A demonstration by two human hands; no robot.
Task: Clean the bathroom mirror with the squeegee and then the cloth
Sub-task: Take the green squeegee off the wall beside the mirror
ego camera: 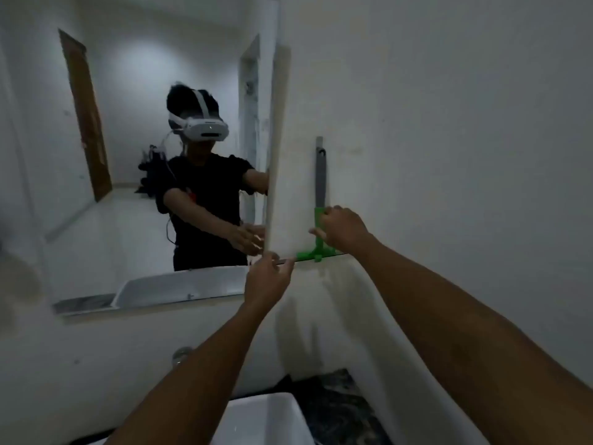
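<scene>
The bathroom mirror covers the wall on the left, and its white side edge stands out from the wall. A squeegee hangs upright on the white wall just right of the mirror, with a grey handle, a green neck and a dark blade at the bottom. My right hand is closed around the green neck. My left hand pinches the blade's left end, by the mirror's lower right corner. No cloth is in view.
A white basin sits below my arms on a dark marbled counter. A round metal tap part sticks out of the wall under the mirror. The mirror reflects a person wearing a headset.
</scene>
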